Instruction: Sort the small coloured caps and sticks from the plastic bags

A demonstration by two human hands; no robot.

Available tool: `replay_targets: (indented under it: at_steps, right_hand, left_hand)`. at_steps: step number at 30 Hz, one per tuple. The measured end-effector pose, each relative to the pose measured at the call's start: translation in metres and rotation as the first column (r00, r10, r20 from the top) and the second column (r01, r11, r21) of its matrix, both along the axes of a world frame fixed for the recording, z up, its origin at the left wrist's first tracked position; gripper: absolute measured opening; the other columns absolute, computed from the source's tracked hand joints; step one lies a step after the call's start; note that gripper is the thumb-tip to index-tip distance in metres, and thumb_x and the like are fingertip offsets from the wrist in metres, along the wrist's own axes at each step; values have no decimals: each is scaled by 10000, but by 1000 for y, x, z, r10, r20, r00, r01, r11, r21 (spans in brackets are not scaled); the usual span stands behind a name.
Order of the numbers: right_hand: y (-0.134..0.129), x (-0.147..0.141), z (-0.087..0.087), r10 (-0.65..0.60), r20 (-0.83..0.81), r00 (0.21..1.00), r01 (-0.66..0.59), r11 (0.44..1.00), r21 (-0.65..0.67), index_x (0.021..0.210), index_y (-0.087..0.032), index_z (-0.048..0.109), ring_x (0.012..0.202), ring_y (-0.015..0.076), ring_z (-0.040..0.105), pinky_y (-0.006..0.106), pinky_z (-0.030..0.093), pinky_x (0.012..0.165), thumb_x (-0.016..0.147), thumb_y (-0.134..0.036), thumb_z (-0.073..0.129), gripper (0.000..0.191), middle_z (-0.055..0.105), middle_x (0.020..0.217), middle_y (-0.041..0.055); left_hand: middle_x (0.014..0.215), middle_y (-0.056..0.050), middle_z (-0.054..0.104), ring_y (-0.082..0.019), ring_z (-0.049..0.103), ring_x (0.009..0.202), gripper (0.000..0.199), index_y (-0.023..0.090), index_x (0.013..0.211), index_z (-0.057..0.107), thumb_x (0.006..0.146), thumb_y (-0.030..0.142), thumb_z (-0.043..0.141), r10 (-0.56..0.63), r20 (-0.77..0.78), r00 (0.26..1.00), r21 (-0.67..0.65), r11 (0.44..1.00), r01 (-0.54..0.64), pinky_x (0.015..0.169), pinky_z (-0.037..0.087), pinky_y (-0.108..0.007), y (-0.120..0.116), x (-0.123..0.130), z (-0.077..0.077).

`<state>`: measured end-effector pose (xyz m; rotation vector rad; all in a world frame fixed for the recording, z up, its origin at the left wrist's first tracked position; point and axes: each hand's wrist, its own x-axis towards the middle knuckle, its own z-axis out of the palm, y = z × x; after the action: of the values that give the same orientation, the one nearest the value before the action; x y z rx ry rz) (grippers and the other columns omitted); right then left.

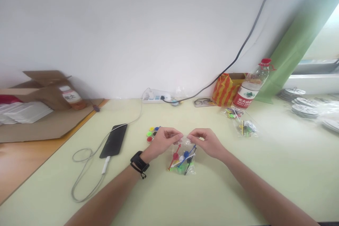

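Observation:
Between my two hands hangs or rests a clear plastic bag [182,164] holding small coloured plastic pieces, among them red, blue, white and black arrow-like sticks and round parts. My left hand [165,141], with a black watch [139,162] on its wrist, pinches the bag's top edge on the left. On the right, my right hand [205,141] pinches the same edge with thumb and forefinger. Just behind my left hand lie several coloured round pieces [149,134], yellow, green, red, blue and black, partly hidden by the hand.
A phone [113,141] with a white charging cable [76,183] lies to the left. At the back are a power strip [156,96], glasses [203,101] and a large water bottle [249,90]. Two filled bags [247,128] lie near it. Stacked discs [304,107] stand right, a cardboard box [45,91] left.

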<state>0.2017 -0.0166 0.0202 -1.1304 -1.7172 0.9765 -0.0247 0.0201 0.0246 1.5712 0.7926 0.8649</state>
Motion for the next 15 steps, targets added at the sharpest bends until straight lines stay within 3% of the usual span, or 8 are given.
replay_targets:
  at_steps: [6,10,15]
  right_hand:
    - [2,4,1,-25,-54,998,24,1000,-17,770,-199,751,679,183,629,304,492,653,877,-474,712,298,733,724,37]
    - [5,5,-1,11,-189,982,-27,996,-82,851,-203,767,755,198,655,328,522,718,813,-497,782,297,755,826,49]
    - [5,8,1,26,-276,961,-64,989,-131,857,-188,752,751,181,639,329,520,734,812,-518,786,335,723,801,39]
  left_hand:
    - [706,-62,715,-126,576,594,299,125,850,796,840,423,796,0,-5,1000,-3,1000,0,594,476,-250,4,-3,-2]
    - [700,-62,723,-128,583,585,305,132,831,788,828,436,804,51,18,999,7,999,-52,593,482,-253,6,-3,0]
    - [709,-66,730,-134,595,601,308,137,830,792,817,443,812,70,-7,998,17,997,-70,593,491,-254,11,-11,2]
